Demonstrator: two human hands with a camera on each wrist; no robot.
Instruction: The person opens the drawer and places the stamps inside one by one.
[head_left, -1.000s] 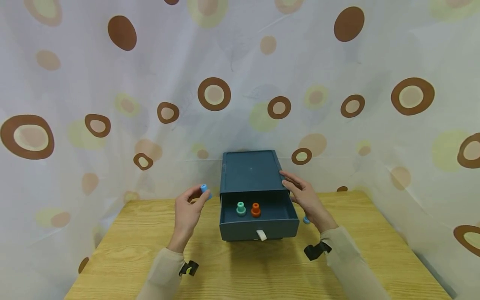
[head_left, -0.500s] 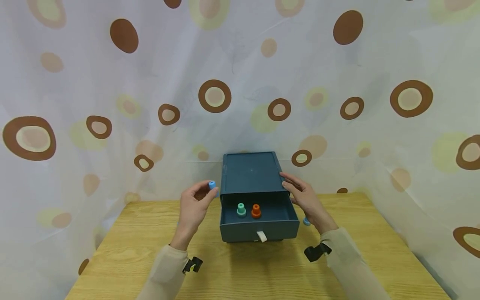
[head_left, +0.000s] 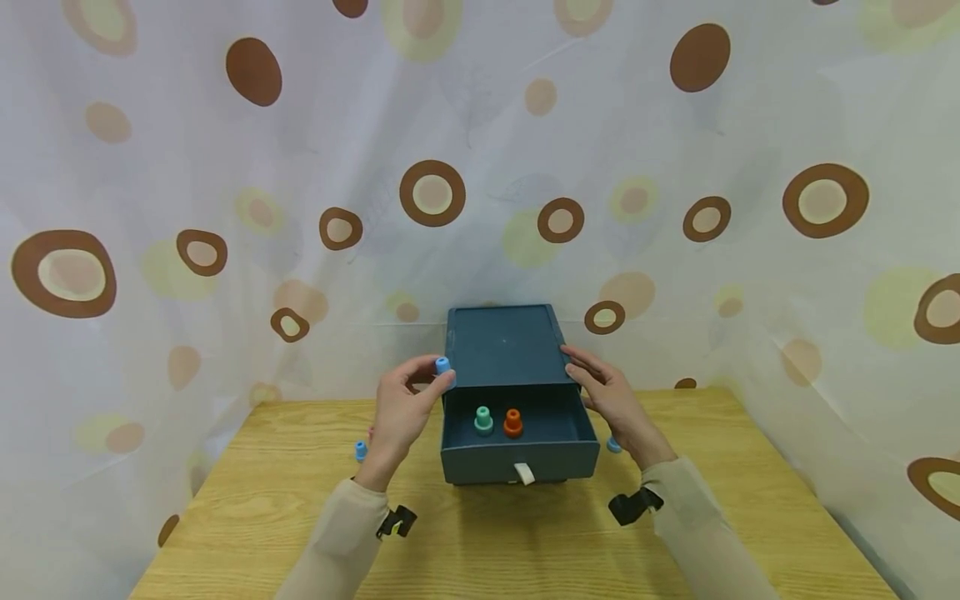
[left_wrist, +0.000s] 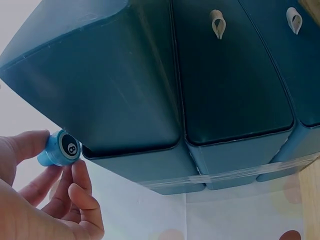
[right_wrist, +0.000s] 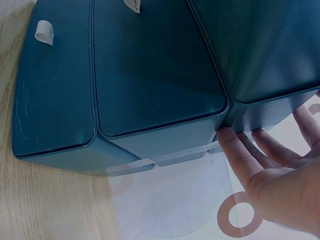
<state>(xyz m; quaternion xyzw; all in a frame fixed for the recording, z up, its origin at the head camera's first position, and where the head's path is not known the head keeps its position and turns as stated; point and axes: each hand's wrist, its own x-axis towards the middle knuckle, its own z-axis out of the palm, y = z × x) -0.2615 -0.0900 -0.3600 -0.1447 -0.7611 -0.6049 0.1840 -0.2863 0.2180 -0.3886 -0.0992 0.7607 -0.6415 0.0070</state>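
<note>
Between thumb and fingers my left hand (head_left: pixel 401 408) pinches a small light-blue stepped peg (head_left: pixel 443 365), held by the left front corner of the dark blue drawer unit (head_left: pixel 504 346). In the left wrist view, the round base of this peg (left_wrist: pixel 62 149) bears a black disc with an 8. The top drawer (head_left: pixel 517 460) is pulled out. Inside it stand a mint-green peg (head_left: pixel 483 422) and an orange peg (head_left: pixel 513 423), both upright. My right hand (head_left: pixel 613 404) rests against the unit's right side, fingers extended, as the right wrist view also shows.
On the wooden table (head_left: pixel 247 500) a blue peg (head_left: pixel 361 451) stands left of the unit, with a pink piece (head_left: pixel 371 432) mostly hidden behind my left hand. Another blue piece (head_left: pixel 614 444) is partly covered by my right hand. A patterned curtain (head_left: pixel 360 283) hangs behind.
My left hand has moved right with the blue peg, up to the unit's left front corner. The blue peg on the left of the table has come into view. My right hand stays put.
</note>
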